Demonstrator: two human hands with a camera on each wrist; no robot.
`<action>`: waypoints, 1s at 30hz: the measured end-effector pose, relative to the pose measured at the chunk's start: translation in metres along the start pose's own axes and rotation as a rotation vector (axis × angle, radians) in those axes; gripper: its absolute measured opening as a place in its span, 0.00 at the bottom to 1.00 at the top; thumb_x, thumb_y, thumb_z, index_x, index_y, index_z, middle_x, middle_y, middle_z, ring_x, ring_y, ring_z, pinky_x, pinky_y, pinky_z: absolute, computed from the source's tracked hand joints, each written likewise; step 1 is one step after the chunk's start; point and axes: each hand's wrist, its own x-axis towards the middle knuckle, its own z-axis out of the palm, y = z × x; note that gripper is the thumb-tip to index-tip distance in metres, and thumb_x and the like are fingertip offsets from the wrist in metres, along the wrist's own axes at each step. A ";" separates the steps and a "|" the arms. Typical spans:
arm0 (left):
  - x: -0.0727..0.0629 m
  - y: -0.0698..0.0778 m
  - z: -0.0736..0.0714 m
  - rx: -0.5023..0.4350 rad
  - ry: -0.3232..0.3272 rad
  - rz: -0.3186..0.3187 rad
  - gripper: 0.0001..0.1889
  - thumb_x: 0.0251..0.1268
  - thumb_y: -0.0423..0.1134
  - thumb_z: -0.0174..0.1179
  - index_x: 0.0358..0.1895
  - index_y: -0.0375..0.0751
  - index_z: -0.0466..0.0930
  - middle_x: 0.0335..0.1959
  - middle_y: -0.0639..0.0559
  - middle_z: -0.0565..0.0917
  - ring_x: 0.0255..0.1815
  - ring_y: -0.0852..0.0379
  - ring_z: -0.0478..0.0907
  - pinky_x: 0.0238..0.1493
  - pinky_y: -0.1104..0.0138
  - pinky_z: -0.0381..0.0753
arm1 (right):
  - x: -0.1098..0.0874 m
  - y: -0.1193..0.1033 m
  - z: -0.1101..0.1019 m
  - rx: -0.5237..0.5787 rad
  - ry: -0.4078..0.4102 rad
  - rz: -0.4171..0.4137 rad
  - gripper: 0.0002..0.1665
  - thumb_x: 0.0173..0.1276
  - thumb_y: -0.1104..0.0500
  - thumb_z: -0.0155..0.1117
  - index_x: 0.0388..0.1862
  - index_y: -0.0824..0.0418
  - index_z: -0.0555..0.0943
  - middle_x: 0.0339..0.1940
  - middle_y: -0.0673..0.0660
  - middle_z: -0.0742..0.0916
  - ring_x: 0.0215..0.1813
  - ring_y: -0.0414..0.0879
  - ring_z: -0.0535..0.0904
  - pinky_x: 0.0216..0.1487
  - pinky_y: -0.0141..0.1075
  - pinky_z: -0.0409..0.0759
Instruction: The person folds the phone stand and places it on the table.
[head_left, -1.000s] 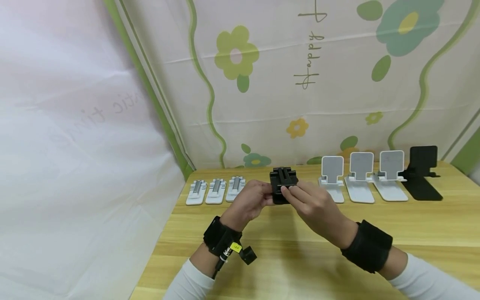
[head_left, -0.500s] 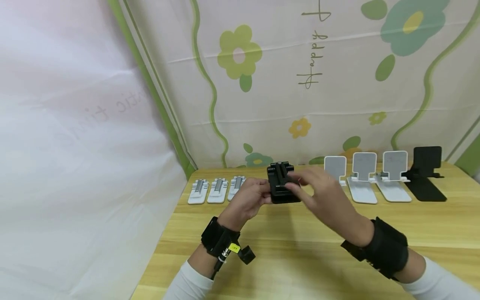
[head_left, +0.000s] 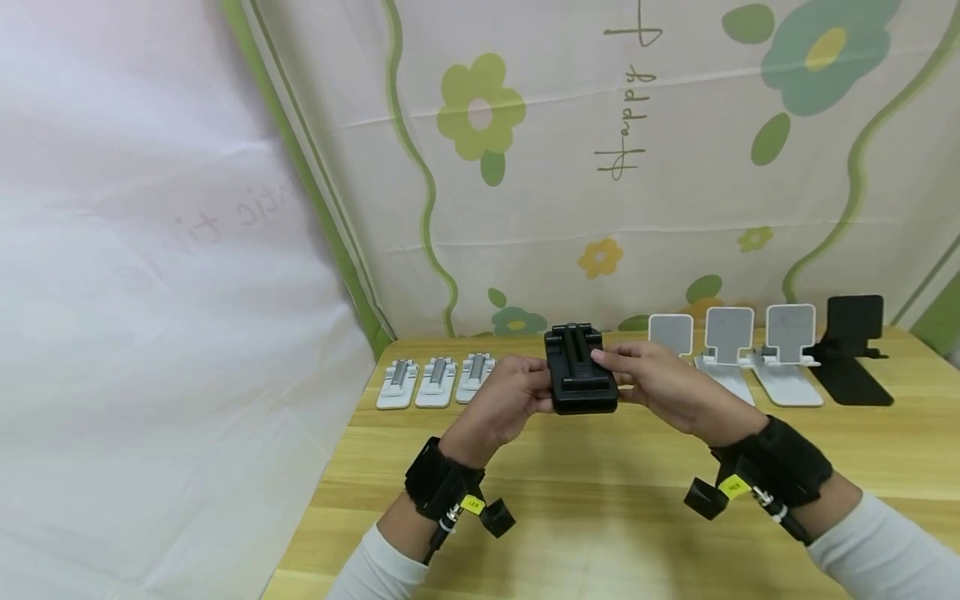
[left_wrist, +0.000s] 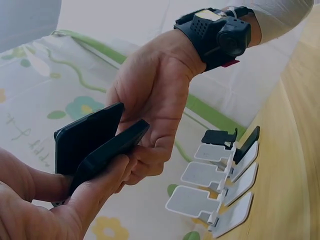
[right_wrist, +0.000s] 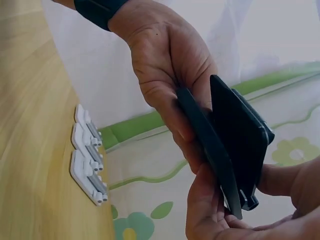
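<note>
Both hands hold a black folding phone stand [head_left: 585, 392] above the table. Its back, with the hinged arm, faces up in the head view. In the left wrist view the stand's two plates [left_wrist: 92, 137] stand a narrow wedge apart. The left hand [head_left: 506, 400] grips the left edge, partly hidden by the stand. On the opposite edge the right hand [head_left: 671, 387] pinches it, thumb on top and fingers beneath. The right wrist view shows fingers of both hands along one plate [right_wrist: 212, 145].
Folded white phone stands [head_left: 435, 383] lie in a row at the table's back left. At the back right stand unfolded white stands [head_left: 729, 337] and an unfolded black one [head_left: 855, 325]. A flowered curtain [head_left: 525, 208] hangs behind the wooden table [head_left: 585, 517].
The right hand lifted off the stand's arm, turned and took the right edge. The stand shifted slightly right. The left hand kept its grip.
</note>
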 end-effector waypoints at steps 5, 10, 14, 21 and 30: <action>0.002 -0.002 -0.001 -0.008 -0.026 -0.023 0.17 0.81 0.29 0.48 0.62 0.21 0.77 0.42 0.41 0.87 0.31 0.61 0.87 0.34 0.75 0.85 | 0.000 0.002 -0.001 0.015 -0.003 -0.001 0.40 0.84 0.45 0.50 0.78 0.74 0.59 0.73 0.71 0.71 0.64 0.50 0.77 0.71 0.51 0.75; 0.003 -0.002 -0.004 -0.053 -0.093 -0.041 0.20 0.83 0.29 0.41 0.70 0.22 0.68 0.64 0.29 0.80 0.58 0.43 0.85 0.45 0.70 0.88 | 0.000 0.003 -0.003 0.022 -0.010 -0.007 0.40 0.84 0.46 0.51 0.78 0.75 0.58 0.76 0.72 0.68 0.69 0.53 0.74 0.73 0.54 0.72; 0.003 -0.001 -0.006 -0.099 -0.131 -0.045 0.22 0.86 0.34 0.38 0.72 0.23 0.66 0.61 0.29 0.81 0.62 0.39 0.82 0.49 0.67 0.88 | 0.000 0.007 -0.005 0.038 -0.012 -0.001 0.41 0.84 0.48 0.51 0.79 0.76 0.55 0.76 0.73 0.67 0.64 0.49 0.78 0.72 0.52 0.75; 0.005 0.003 -0.003 -0.071 -0.100 -0.044 0.22 0.83 0.40 0.50 0.66 0.25 0.75 0.56 0.27 0.84 0.50 0.45 0.89 0.47 0.64 0.89 | 0.000 0.009 -0.007 0.060 -0.032 -0.004 0.40 0.84 0.48 0.50 0.79 0.75 0.55 0.75 0.73 0.69 0.57 0.42 0.81 0.69 0.48 0.78; 0.004 0.001 -0.001 -0.017 -0.115 -0.078 0.21 0.82 0.34 0.50 0.68 0.21 0.71 0.58 0.28 0.82 0.39 0.57 0.89 0.41 0.72 0.88 | 0.000 0.014 -0.008 0.061 -0.007 0.000 0.33 0.83 0.51 0.53 0.72 0.76 0.65 0.64 0.64 0.77 0.53 0.42 0.80 0.55 0.39 0.82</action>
